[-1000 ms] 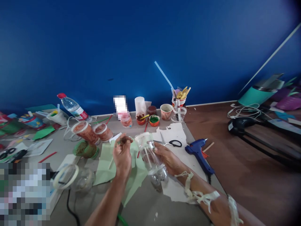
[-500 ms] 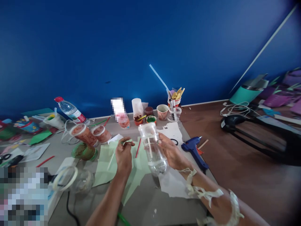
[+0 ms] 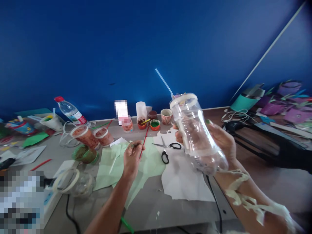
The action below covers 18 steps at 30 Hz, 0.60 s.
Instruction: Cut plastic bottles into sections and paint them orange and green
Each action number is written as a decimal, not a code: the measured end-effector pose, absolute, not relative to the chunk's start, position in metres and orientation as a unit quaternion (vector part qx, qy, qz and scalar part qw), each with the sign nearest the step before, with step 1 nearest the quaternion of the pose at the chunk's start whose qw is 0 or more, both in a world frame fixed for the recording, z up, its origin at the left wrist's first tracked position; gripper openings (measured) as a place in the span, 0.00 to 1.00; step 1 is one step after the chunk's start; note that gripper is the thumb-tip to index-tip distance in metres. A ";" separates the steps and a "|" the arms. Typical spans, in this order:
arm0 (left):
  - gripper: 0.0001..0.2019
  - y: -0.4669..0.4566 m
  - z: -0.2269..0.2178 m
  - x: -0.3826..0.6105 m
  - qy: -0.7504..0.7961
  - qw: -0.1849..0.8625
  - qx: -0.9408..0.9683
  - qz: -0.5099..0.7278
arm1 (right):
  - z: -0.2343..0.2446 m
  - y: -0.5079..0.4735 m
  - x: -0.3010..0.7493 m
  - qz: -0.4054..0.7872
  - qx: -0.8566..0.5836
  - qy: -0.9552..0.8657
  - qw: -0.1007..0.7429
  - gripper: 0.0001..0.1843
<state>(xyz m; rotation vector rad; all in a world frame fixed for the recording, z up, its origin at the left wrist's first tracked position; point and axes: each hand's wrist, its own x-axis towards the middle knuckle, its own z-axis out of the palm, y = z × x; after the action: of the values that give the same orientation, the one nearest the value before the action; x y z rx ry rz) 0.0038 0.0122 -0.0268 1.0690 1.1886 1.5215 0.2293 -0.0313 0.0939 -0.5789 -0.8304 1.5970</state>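
My right hand (image 3: pixel 225 139) grips a clear plastic bottle (image 3: pixel 195 130) with its top cut off, raised and tilted above the right side of the table. Pale tape wraps its rim, and another band circles it lower down. My left hand (image 3: pixel 133 157) is closed, its fingertips pinching a thin red stick (image 3: pixel 145 138) that slants upward over green paper (image 3: pixel 152 162). Between my hands, scissors (image 3: pixel 166 148) with black handles lie spread on white paper (image 3: pixel 180 182). Strips of tape hang from my right forearm.
Paint-smeared cups (image 3: pixel 83 135) and small paint pots (image 3: pixel 155 124) stand toward the blue wall. A water bottle (image 3: pixel 71 112) leans at back left. Another cut bottle (image 3: pixel 81 183) lies front left. A black cable (image 3: pixel 215 201) crosses the right front; a black frame-like object (image 3: pixel 275 148) lies right.
My right hand has moved the cut bottle right and upward, uncovering the scissors and now covering the blue glue gun. My left hand has shifted slightly right and closed on the red stick.
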 end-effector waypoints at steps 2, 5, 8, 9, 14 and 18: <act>0.11 0.010 -0.026 0.005 0.472 0.464 0.447 0.602 | 0.097 -0.037 0.233 0.665 -0.258 -0.364 0.599 0.20; 0.13 0.007 -0.026 0.008 0.448 0.489 0.471 0.582 | 0.093 -0.037 0.230 0.654 -0.288 -0.379 0.588 0.20; 0.14 0.004 -0.027 0.011 0.429 0.510 0.494 0.559 | 0.086 -0.022 0.215 0.671 -0.317 -0.382 0.551 0.19; 0.13 0.003 -0.027 0.012 0.426 0.516 0.501 0.550 | 0.083 -0.015 0.208 0.664 -0.318 -0.384 0.558 0.18; 0.10 -0.005 -0.026 0.017 0.409 0.547 0.538 0.494 | 0.064 0.034 0.166 0.566 -0.381 -0.432 0.590 0.15; 0.11 -0.012 -0.026 0.024 0.299 0.611 0.580 0.448 | 0.051 0.068 0.132 0.505 -0.443 -0.471 0.573 0.21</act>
<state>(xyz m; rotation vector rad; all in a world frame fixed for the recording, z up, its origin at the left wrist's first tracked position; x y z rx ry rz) 0.0243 -0.0116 -0.0261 1.3392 0.6909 1.0351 0.1323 0.0677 0.0507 -1.0377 -1.1033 1.1835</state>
